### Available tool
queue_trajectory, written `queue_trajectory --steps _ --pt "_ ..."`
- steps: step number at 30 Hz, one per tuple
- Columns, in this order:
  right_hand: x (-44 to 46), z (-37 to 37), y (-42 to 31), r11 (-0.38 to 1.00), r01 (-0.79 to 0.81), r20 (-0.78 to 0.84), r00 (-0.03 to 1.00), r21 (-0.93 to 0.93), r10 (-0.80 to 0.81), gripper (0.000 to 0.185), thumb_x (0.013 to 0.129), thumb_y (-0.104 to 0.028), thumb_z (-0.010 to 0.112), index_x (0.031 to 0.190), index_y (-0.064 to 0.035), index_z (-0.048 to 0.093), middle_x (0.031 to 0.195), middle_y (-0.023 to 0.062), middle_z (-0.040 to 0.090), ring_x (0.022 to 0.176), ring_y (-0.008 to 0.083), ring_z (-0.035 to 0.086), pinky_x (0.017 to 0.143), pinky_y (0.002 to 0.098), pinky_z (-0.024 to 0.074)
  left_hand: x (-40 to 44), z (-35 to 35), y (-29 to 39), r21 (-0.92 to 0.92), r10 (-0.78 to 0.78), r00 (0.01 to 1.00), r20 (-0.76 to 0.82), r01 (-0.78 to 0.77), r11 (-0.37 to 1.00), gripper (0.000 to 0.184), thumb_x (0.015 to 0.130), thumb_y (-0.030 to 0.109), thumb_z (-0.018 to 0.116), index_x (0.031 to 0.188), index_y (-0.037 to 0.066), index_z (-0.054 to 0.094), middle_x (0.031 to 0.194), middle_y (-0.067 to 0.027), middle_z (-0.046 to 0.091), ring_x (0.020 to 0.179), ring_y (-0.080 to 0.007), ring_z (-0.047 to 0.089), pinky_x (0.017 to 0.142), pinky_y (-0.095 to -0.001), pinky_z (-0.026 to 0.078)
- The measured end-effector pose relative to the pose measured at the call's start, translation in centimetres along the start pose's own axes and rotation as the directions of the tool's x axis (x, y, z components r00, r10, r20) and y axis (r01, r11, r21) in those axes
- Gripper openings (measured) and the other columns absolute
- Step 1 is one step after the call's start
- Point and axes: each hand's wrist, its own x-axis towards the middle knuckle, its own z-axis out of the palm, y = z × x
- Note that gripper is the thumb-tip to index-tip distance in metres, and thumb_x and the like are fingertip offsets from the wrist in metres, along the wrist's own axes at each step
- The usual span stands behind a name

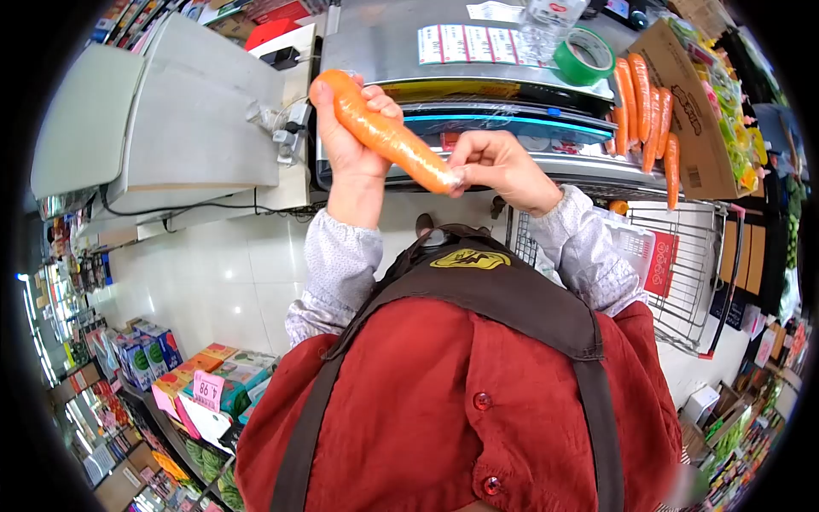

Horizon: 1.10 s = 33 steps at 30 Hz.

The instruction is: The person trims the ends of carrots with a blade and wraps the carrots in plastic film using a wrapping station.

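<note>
A large orange carrot (384, 135) in shiny clear wrap slants from upper left to lower right in front of the counter. My left hand (351, 145) is wrapped round its thick upper end. At the thin lower end, my right hand (499, 166) pinches the wrap at the tip between thumb and fingers. Several wrapped carrots (640, 98) lie side by side at the right end of the counter (375, 43), beside a cardboard box (695, 119).
A roll of green tape (584, 55), a clear plastic bottle (550, 26) and a strip of labels (469, 44) lie on the counter. A shopping cart (682, 264) stands below right. Cables (213, 205) hang at the left beside a pale cabinet (205, 102).
</note>
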Motion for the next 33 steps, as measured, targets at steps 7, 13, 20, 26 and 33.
queue_trajectory --steps 7,13,20,26,33 --pt "-0.8 1.5 2.4 0.971 -0.069 -0.465 0.884 -0.229 -0.046 0.021 0.089 -0.009 0.053 0.095 0.0073 0.064 0.082 0.0163 0.067 0.076 0.0247 0.068 0.066 0.0318 0.0551 -0.8 3.0 -3.2 0.585 0.218 0.963 0.16 -0.271 0.764 0.042 0.093 0.03 0.06 0.126 0.011 0.043 0.084 -0.0077 0.054 0.07 -0.0182 0.054 0.064 -0.0315 0.046" --pt "-3.1 3.1 4.7 0.619 -0.068 -0.501 0.659 -0.782 -0.561 0.049 0.083 -0.007 0.057 0.128 0.0029 0.039 0.109 0.0274 0.052 0.102 0.0443 0.053 0.089 0.0448 0.0437 -1.0 4.6 -11.2 0.67 0.399 0.868 0.295 -0.486 0.561 0.038 0.087 0.015 0.069 0.115 0.006 0.045 0.085 -0.0071 0.057 0.071 -0.0177 0.057 0.066 -0.0306 0.049" --pt "-8.1 0.5 6.3 0.717 -0.301 -0.775 0.321 -0.628 -0.544 0.046 0.083 -0.014 0.067 0.12 -0.0025 0.043 0.102 0.0228 0.058 0.092 0.0412 0.059 0.077 0.044 0.0486 -2.4 5.5 -19.3 0.714 0.023 0.976 0.215 -0.173 0.679 0.044 0.096 0.029 0.058 0.129 0.007 0.039 0.104 -0.0091 0.056 0.087 -0.0193 0.059 0.082 -0.0327 0.049" --pt "-14.7 -4.3 6.7 0.715 -0.402 -0.813 0.164 -0.572 -0.559 0.034 0.088 -0.017 0.061 0.114 -0.0042 0.044 0.09 0.024 0.063 0.083 0.0442 0.061 0.069 0.0485 0.0482 -1.3 5.6 -25.9 0.826 -0.396 0.892 0.22 0.046 0.562 0.049 0.097 0.029 0.057 0.132 0.002 0.036 0.12 -0.011 0.052 0.104 -0.0156 0.052 0.089 -0.0284 0.043" --pt "-20.3 -20.1 -0.1 0.472 -0.665 -0.75 0.205 -0.579 -0.629 0.033 0.087 -0.025 0.059 0.101 0.0004 0.045 0.082 0.0268 0.063 0.078 0.0446 0.061 0.068 0.0519 0.0482 -0.7 4.5 -27.0 0.956 -0.636 0.771 0.003 0.184 0.228 0.055 0.095 0.021 0.059 0.138 -0.002 0.033 0.124 -0.0173 0.056 0.107 -0.0201 0.057 0.093 -0.0307 0.044"
